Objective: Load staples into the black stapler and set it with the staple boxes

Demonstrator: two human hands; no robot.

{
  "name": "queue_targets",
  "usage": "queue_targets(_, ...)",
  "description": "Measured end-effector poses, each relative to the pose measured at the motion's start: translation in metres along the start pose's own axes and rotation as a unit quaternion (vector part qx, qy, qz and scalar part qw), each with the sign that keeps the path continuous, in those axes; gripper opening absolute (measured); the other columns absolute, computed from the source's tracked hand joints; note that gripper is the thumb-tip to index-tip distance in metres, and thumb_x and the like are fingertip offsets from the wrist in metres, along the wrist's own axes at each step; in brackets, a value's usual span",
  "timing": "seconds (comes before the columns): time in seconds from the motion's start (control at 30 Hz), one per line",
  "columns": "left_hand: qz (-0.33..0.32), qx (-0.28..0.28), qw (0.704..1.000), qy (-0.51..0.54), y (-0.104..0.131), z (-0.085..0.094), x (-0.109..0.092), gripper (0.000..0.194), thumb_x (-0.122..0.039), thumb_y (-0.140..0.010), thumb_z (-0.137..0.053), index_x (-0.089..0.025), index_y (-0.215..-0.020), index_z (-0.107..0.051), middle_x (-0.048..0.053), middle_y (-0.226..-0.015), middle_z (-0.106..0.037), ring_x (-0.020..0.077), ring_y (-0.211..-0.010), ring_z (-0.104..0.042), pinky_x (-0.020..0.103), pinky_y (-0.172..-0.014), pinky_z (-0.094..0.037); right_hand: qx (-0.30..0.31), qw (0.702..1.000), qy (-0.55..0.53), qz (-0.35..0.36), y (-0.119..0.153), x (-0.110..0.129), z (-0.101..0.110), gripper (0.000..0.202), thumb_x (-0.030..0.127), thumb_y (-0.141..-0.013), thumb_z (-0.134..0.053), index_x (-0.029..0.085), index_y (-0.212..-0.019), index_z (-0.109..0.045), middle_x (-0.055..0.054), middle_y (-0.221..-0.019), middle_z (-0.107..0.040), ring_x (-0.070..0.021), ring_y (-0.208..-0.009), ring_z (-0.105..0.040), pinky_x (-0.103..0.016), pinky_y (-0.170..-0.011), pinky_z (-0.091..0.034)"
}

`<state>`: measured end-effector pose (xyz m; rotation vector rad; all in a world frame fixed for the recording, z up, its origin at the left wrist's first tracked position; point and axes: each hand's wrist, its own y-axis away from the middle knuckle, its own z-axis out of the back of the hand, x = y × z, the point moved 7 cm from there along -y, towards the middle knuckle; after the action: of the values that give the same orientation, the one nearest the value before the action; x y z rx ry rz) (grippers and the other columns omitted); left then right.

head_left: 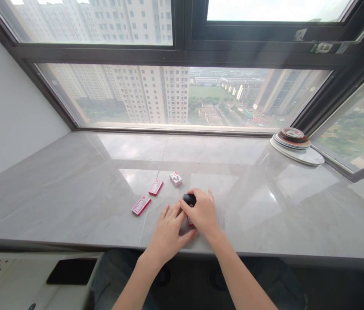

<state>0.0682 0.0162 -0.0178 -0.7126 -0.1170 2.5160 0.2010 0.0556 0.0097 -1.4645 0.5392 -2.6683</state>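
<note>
My right hand (201, 210) is closed around a small black object (189, 198), whose rounded end shows past the fingers. Most of that object is hidden, so its exact kind is unclear. My left hand (171, 230) rests low over the counter, thumb and fingers curved around a small red box (190, 221) partly visible between the hands. Beyond the left hand lie two flat red-and-white boxes, one nearer (141, 206) and one farther (155, 187). Behind my hands sits a small white box (176, 178) with red marks and a dark picture.
The grey marble-look counter (72, 193) runs up to a dark window frame (175, 54). Stacked plates (293, 144) stand at the back right corner. A pale perforated unit (14, 280) is below the front edge at left, beside my legs.
</note>
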Motion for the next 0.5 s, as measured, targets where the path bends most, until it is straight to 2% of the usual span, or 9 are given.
queue_targets(0.07, 0.008, 0.002, 1.000, -0.012, 0.001, -0.001, 0.004, 0.069, -0.049, -0.094, -0.069, -0.036, -0.155, -0.042, 0.005, -0.167, -0.036, 0.0288, -0.154, -0.034, 0.055, -0.129, -0.024, -0.057, 0.991, -0.116, -0.047, -0.003, -0.010, 0.009, 0.021, 0.041, -0.087, -0.073, 0.023, -0.099, -0.070, -0.003, -0.099, -0.075, -0.0228, -0.094, -0.069, -0.051, -0.112, -0.040)
queue_targets(0.1, 0.011, 0.003, 1.000, -0.017, 0.001, -0.002, 0.005, 0.069, -0.049, -0.094, -0.069, -0.037, -0.156, -0.041, 0.005, -0.168, -0.034, 0.0282, -0.155, -0.033, 0.054, -0.129, -0.024, -0.087, 0.975, -0.191, -0.071, -0.005, -0.019, 0.016, 0.024, 0.043, -0.088, -0.072, 0.023, -0.100, -0.070, -0.005, -0.101, -0.076, -0.0233, -0.097, -0.069, -0.047, -0.106, -0.047)
queue_targets(0.2, 0.016, -0.001, 1.000, -0.025, 0.001, -0.004, 0.007, 0.064, -0.047, -0.097, -0.065, -0.038, -0.156, -0.041, 0.004, -0.167, -0.035, 0.0265, -0.155, -0.033, 0.054, -0.128, -0.025, -0.161, 0.898, -0.387, -0.133, -0.005, -0.055, 0.040, 0.029, 0.048, -0.093, -0.062, 0.021, -0.101, -0.069, -0.009, -0.114, -0.075, -0.0256, -0.116, -0.067, -0.037, -0.092, -0.056)
queue_targets(0.27, 0.015, -0.007, 1.000, -0.023, 0.001, -0.004, 0.006, 0.056, -0.044, -0.098, -0.064, -0.038, -0.151, -0.047, 0.003, -0.167, -0.036, 0.0263, -0.155, -0.034, 0.054, -0.128, -0.026, -0.177, 0.863, -0.437, -0.180, 0.000, -0.084, 0.056, 0.033, 0.050, -0.096, -0.056, 0.020, -0.102, -0.070, -0.010, -0.121, -0.074, -0.0266, -0.125, -0.063, -0.036, -0.089, -0.060)
queue_targets(0.3, 0.014, -0.012, 1.000, -0.020, 0.001, -0.003, 0.005, 0.051, -0.043, -0.098, -0.065, -0.038, -0.147, -0.051, 0.003, -0.167, -0.037, 0.0264, -0.154, -0.035, 0.054, -0.128, -0.026, -0.173, 0.859, -0.436, -0.207, 0.004, -0.098, 0.064, 0.034, 0.050, -0.096, -0.056, 0.020, -0.104, -0.071, -0.010, -0.121, -0.073, -0.0269, -0.124, -0.064, -0.036, -0.086, -0.062)
queue_targets(0.37, 0.015, -0.020, 1.000, -0.010, 0.001, -0.002, 0.004, 0.042, -0.040, -0.097, -0.066, -0.036, -0.139, -0.058, 0.002, -0.166, -0.038, 0.0264, -0.153, -0.037, 0.053, -0.128, -0.026, -0.148, 0.870, -0.396, -0.255, 0.014, -0.120, 0.079, 0.035, 0.052, -0.093, -0.061, 0.021, -0.107, -0.070, -0.009, -0.118, -0.074, -0.0262, -0.111, -0.070, -0.035, -0.078, -0.065)
queue_targets(0.43, 0.022, -0.029, 0.999, 0.003, 0.000, 0.001, 0.004, 0.036, -0.038, -0.096, -0.067, -0.036, -0.132, -0.062, 0.001, -0.164, -0.040, 0.0266, -0.151, -0.040, 0.053, -0.128, -0.027, -0.105, 0.894, -0.325, -0.289, 0.024, -0.132, 0.091, 0.039, 0.056, -0.092, -0.066, 0.021, -0.108, -0.068, -0.007, -0.103, -0.075, -0.0216, -0.081, -0.074, -0.031, -0.061, -0.064)
queue_targets(0.5, 0.035, -0.033, 0.999, 0.016, -0.002, 0.002, 0.006, 0.031, -0.038, -0.095, -0.069, -0.036, -0.126, -0.065, 0.000, -0.160, -0.045, 0.0268, -0.147, -0.044, 0.053, -0.126, -0.030, -0.029, 0.911, -0.261, -0.317, 0.034, -0.133, 0.091, 0.044, 0.062, -0.092, -0.064, 0.020, -0.105, -0.066, -0.003, -0.081, -0.072, -0.0154, -0.053, -0.065, -0.024, -0.042, -0.053)
